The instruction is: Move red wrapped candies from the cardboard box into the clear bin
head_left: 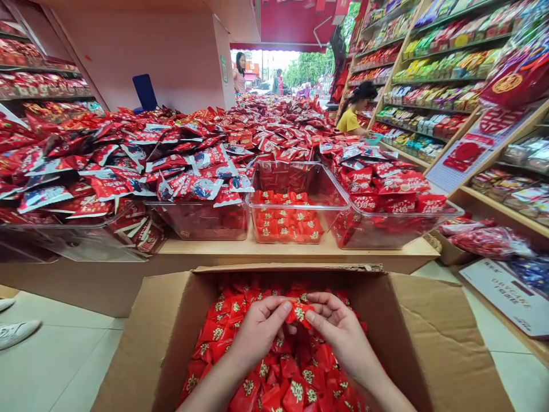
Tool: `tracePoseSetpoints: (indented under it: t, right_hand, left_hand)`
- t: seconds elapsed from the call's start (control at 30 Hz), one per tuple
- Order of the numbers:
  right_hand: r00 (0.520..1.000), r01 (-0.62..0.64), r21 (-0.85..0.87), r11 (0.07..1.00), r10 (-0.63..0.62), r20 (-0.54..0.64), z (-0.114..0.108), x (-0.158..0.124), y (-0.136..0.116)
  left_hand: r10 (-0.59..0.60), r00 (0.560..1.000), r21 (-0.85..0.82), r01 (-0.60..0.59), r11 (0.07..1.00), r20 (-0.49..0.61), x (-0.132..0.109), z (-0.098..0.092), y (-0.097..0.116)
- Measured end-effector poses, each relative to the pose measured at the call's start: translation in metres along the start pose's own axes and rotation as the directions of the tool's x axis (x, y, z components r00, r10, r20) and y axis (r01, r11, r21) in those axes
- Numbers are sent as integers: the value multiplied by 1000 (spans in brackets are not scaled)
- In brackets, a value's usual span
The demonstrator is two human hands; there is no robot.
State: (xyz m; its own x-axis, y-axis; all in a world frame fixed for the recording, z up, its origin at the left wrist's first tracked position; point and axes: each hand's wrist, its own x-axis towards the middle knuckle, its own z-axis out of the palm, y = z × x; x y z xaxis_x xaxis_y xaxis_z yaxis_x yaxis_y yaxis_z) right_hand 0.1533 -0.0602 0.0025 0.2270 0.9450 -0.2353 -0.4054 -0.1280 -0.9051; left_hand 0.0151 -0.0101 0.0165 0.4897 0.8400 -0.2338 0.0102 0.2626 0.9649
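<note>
Between both hands is one small red candy packet (301, 313) with gold lettering, pinched at its two ends. My left hand (268, 321) grips its left end with thumb and fingers, and my right hand (332, 321) grips the right end. Both hands are over an open cardboard box (441, 332), inside its opening. Many like red packets (295, 389) fill the box below. Just beyond it, a clear plastic bin (300, 209) on the wooden display holds a low layer of the same red packets (285, 226).
Clear bins heaped with red and white snack packets (206, 171) flank that bin. Red packets (386, 183) pile up at right. Stocked shelves (446, 74) line the right wall. A person in a yellow top (354, 117) is near them. A shoe (19, 333) shows at left.
</note>
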Motion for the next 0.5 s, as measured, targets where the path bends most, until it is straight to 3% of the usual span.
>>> tracePoseSetpoints:
  t: [0.1, 0.23, 0.4, 0.5]
  right_hand:
    - [1000, -20, 30, 999, 20, 10, -4, -2, 2]
    - [998, 47, -29, 998, -48, -35, -3, -4, 6]
    - [988, 98, -72, 993, -105, -110, 2, -6, 10]
    - [989, 94, -108, 990, -106, -105, 2, -8, 10]
  left_hand:
    - [40, 999, 47, -39, 998, -19, -1, 2, -1]
    - [87, 994, 75, -82, 994, -68, -2, 5, -5]
    - [29, 999, -198, -32, 980, -19, -2, 11, -13]
    - [-24, 1000, -267, 19, 963, -17, -2, 12, -13]
